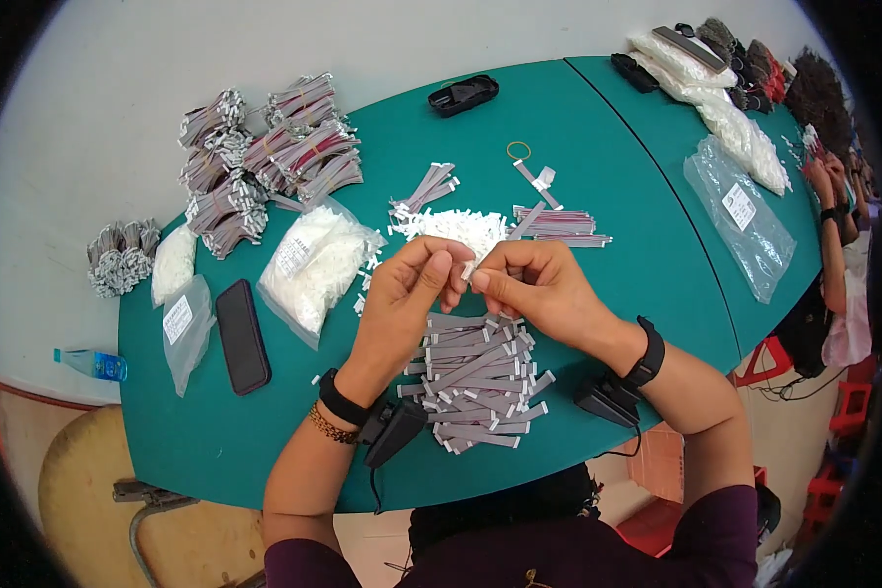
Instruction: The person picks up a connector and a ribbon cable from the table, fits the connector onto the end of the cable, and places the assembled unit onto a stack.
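Observation:
Both my hands meet over the middle of the green table (598, 343), fingertips almost touching. A small white connector (467, 270) shows between them. The thumb and forefinger of my right hand (544, 286) are pinched on it. My left hand (412, 284) is also closed in a pinch, and what lies between its fingers is hidden. Just beyond the fingers is a heap of small white connectors (456, 227). Below my hands lies a loose pile of grey flat ribbon cables (480, 377) with white ends. A grey strip (527, 218) shows behind my right hand; I cannot tell whether I hold it.
Bundled cables (299, 147) are stacked at the far left. A bag of white pieces (314, 260) and a black phone (242, 336) lie left. More cables (568, 225) lie beyond my right hand. A clear bag (740, 216) lies right, near another person's arm (833, 245).

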A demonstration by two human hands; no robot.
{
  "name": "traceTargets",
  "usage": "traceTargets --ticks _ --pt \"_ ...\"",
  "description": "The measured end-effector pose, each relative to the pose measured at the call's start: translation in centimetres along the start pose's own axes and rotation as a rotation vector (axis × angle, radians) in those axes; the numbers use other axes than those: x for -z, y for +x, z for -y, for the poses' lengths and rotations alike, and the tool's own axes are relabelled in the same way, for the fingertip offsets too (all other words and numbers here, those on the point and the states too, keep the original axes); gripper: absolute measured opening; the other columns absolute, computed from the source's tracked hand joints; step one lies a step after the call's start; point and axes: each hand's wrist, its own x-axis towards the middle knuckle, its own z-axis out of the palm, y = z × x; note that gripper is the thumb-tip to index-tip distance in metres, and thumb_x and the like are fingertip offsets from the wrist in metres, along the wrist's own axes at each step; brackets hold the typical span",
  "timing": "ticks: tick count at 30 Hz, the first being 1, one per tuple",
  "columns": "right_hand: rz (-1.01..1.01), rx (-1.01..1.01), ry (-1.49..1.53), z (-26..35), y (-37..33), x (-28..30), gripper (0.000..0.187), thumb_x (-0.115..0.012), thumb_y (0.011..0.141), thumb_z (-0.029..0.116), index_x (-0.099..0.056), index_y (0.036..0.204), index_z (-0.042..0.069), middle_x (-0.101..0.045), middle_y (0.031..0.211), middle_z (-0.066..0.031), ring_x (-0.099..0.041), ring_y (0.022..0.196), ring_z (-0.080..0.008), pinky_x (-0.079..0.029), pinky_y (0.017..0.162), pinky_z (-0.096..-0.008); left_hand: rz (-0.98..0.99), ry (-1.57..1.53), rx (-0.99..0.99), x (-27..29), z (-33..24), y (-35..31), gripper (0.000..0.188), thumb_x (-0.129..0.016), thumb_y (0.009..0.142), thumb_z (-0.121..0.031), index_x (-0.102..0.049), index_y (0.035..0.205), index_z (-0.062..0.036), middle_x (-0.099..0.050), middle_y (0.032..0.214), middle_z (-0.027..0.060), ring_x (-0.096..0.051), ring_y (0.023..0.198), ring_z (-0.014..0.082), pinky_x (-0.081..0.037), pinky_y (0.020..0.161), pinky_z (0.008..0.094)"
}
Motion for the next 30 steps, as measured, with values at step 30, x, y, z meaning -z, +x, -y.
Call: traceTargets --ticks 30 --pt "0.049 -0.063 0.018 -0.03 -0.48 -0.67 0.02 -0.055 0.089 0.018 -0.06 0.078 0.002 -0.055 0.058 0.0004 -0.045 0.047 -0.0027 -0.034 0.042 -0.0176 0.132 0.393 0.019 0.12 -0.09 -0.54 0.028 -0.042 0.094 -0.021 -0.042 0.074 -0.0013 -0.038 0.064 0.0021 -0.033 0.063 0.0076 -0.032 0.056 0.0233"
